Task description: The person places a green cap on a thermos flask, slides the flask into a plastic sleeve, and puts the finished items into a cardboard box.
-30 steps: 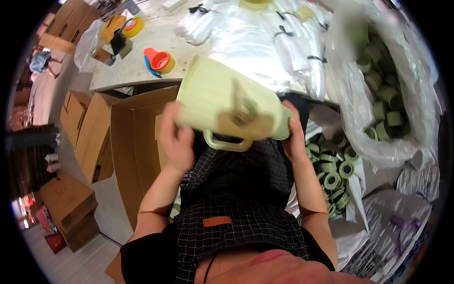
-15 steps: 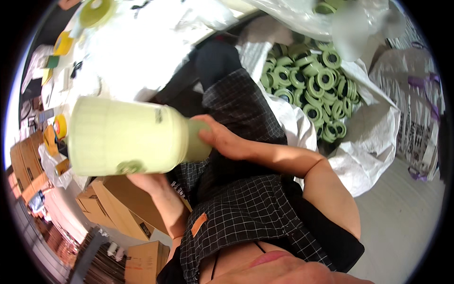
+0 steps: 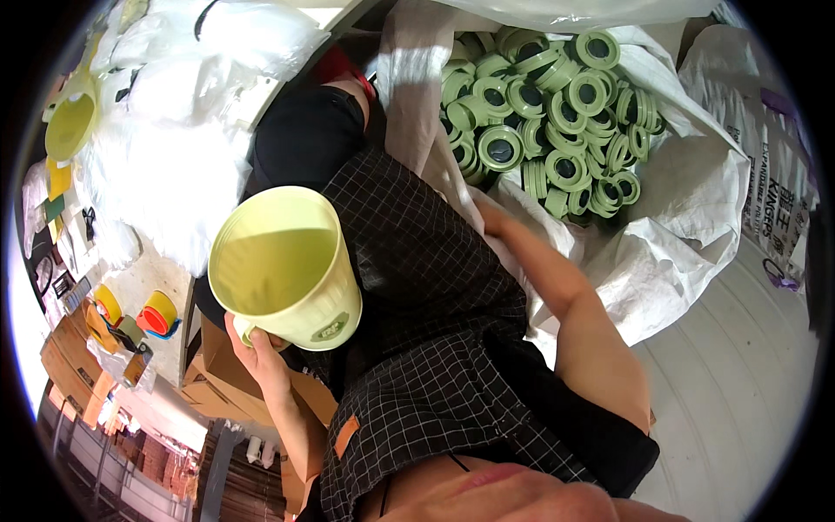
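My left hand point(image 3: 263, 358) is closed around the handle of a pale yellow-green plastic mug point(image 3: 335, 291), large and ribbed, with a dark green oval label on its side. Its wide mouth tips toward me and the inside looks bare; the underside is hidden. My right hand point(image 3: 493, 217) is at the near edge of a white woven sack point(image 3: 670, 252), its fingers hidden by the sack. Inside the sack lie many round green plastic parts point(image 3: 567, 170) with black centres.
On the left, clear plastic bags point(image 3: 187, 174) cover a work table, with another yellow-green vessel point(image 3: 71, 122) and tape rolls point(image 3: 156, 311) on it. Cardboard boxes point(image 3: 222, 383) stand below the table. A printed plastic sack point(image 3: 774, 174) stands at the far right.
The mug has turned from lying sideways to mouth toward me and moved right. My right hand has left the green piece at its narrow end and gone to the sack.
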The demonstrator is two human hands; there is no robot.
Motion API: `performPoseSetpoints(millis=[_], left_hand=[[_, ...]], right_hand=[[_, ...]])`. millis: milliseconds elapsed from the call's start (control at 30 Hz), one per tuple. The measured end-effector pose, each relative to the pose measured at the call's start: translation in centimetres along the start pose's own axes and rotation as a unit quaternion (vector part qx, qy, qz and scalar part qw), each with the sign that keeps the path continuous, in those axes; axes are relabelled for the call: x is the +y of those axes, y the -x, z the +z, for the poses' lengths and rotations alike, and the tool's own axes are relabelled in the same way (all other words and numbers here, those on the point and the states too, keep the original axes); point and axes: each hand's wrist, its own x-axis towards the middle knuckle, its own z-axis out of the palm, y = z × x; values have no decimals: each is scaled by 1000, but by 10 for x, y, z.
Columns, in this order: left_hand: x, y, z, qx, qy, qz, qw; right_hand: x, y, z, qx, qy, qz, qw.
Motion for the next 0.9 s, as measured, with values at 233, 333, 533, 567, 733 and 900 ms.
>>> performPoseSetpoints(millis=[233,333,533,567,733,900], left_hand=[[38,24,-20,85,-69,-42,993],[93,-18,2,-50,-147,-38,987],[59,13,23,-92,-59,-23,994],[56,13,23,-94,-58,-14,994],[75,7,14,-104,-48,-24,993],[42,45,-12,-16,-65,-27,997]], right_hand=[[46,-171,-65,164,392,-7,905],[178,-178,-104,-40,668,-60,740],[73,-108,-100,172,509,246,807],[107,-113,-108,134,493,264,818],[67,-79,-138,145,258,162,941],[-150,-26,-128,261,80,-86,958]])
